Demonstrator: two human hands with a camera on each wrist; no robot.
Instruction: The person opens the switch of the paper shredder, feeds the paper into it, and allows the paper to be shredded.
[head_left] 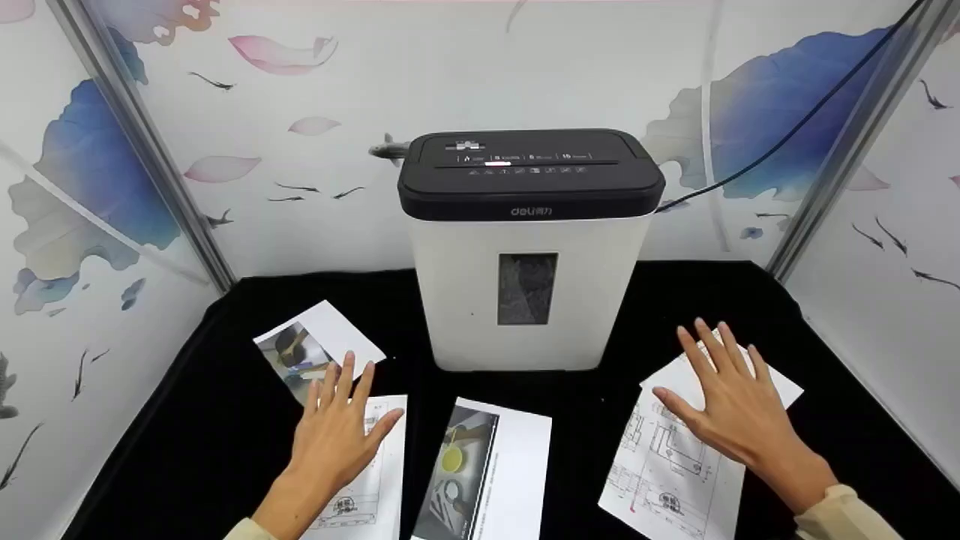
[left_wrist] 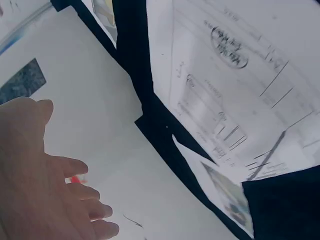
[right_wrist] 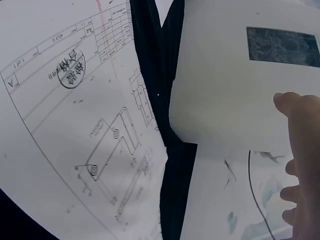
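Note:
My left hand (head_left: pixel 335 439) is spread, fingers straight, above a printed drawing sheet (head_left: pixel 386 457) and near a photo sheet (head_left: pixel 341 330) behind it. On the other side, my right hand (head_left: pixel 739 412) has its fingers spread over another drawing sheet (head_left: pixel 675 480), which overlaps a white sheet (head_left: pixel 780 382). Neither hand holds anything. Between them lies a sheet with a photo of utensils (head_left: pixel 517 472). Beyond the papers stands a white paper shredder (head_left: pixel 465 300) with a black top, a feed slot and a small window. Both wrist views show the drawings and the shredder's front.
A black cloth (head_left: pixel 217 420) covers the table. Patterned white panels (head_left: pixel 510 75) with metal posts (head_left: pixel 150 150) enclose the back and sides. A black cable (head_left: pixel 795 127) runs from behind the shredder to the upper right.

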